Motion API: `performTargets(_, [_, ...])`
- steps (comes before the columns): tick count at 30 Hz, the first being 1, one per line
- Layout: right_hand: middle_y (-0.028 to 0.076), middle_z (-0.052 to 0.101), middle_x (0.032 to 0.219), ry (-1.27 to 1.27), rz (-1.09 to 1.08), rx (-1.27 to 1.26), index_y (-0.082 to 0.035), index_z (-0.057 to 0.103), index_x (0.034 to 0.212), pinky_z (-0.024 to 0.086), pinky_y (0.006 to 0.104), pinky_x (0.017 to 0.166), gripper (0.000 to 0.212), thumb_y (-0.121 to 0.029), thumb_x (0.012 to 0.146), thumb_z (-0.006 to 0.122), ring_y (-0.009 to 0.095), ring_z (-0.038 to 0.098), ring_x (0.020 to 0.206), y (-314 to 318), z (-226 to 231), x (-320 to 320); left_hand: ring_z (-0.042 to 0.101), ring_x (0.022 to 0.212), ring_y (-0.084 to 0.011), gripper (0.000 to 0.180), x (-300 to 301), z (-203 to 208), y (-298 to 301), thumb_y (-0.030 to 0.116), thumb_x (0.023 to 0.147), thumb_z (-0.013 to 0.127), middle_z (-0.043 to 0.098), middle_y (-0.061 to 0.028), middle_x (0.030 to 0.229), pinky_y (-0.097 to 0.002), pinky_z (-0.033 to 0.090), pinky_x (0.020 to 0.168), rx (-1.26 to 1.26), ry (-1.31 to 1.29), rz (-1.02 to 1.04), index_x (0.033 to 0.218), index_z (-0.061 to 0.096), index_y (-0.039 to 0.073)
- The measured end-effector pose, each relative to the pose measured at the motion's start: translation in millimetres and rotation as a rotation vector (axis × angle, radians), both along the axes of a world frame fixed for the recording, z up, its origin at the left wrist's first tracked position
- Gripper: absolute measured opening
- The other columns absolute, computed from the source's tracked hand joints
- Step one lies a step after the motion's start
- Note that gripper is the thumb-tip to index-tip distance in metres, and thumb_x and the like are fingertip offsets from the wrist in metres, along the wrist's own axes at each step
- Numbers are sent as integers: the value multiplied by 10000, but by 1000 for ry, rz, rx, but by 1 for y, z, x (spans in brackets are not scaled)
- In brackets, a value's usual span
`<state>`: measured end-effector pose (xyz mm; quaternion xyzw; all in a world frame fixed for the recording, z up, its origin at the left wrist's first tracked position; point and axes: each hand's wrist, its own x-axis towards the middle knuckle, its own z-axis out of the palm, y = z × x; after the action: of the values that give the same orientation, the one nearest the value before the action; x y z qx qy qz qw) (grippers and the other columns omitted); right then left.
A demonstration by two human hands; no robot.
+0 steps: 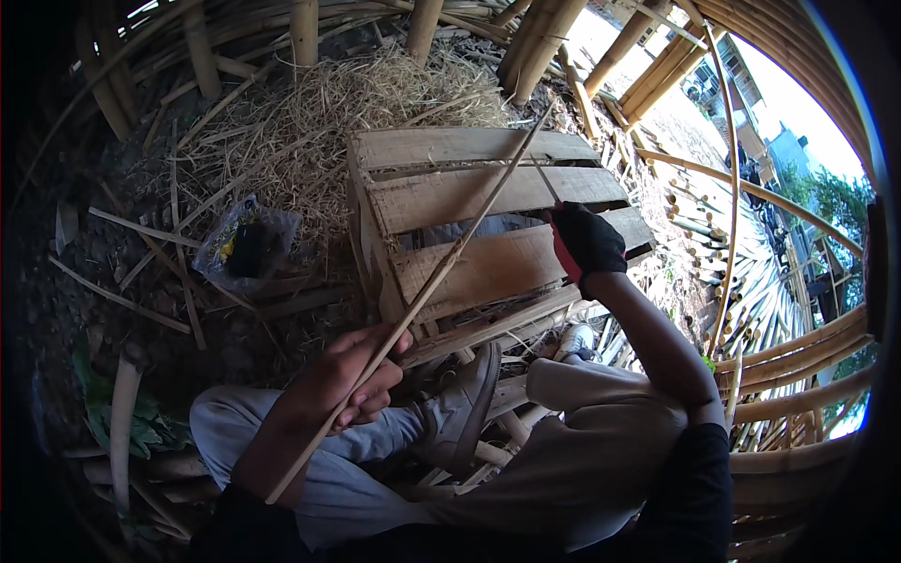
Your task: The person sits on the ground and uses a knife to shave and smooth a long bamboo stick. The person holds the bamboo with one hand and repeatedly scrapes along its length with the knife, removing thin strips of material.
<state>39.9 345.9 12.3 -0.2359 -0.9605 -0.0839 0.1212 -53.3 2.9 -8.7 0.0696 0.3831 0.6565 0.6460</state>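
Note:
My bare left hand (361,375) is closed around a long, thin bamboo strip (450,251). The strip slants from beside my left forearm up across a slatted wooden crate (450,195), its far tip near the crate's back edge. A black glove with red patches covers my right hand (589,242), which is closed over the crate's right side. From that fist a thin, dark blade (544,176), apparently a knife's, points up and left towards the strip; its handle is hidden in the glove. Whether blade and strip touch, I cannot tell.
My bent legs (591,441) and a grey shoe (460,403) are close to the crate's near side. Shavings (347,113) heap up behind it. A clear plastic bag (249,242) with dark and yellow contents lies left. Bamboo poles (732,272) are stacked on the right.

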Motion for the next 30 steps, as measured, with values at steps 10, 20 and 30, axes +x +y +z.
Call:
performTargets(10, [159, 679, 850, -29, -1, 26, -54, 647, 904, 543, 422, 645, 376, -426, 906, 590, 332, 690, 780, -16, -4, -4, 308, 281, -37, 218, 1, 6, -2, 292, 1049, 323, 339, 51, 460, -186, 230, 258, -29, 88, 68, 1019, 438, 109])
performTargets(20, [111, 694, 1049, 61, 197, -921, -54, 597, 1284, 533, 309, 727, 492, -375, 916, 658, 178, 685, 889, -69, 43, -20, 314, 275, -47, 256, 5, -1, -1, 318, 1051, 322, 343, 44, 450, -190, 230, 273, -46, 102, 67, 1037, 456, 100])
performTargets(30, [74, 625, 1158, 427, 477, -1373, -42, 593, 1234, 490, 324, 890, 454, -422, 1012, 479, 179, 637, 992, -74, 8, -23, 311, 271, -53, 319, 16, -1, 5, 363, 1061, 308, 347, 37, 446, -198, 223, 293, 9, 162, -30, 1024, 466, 89])
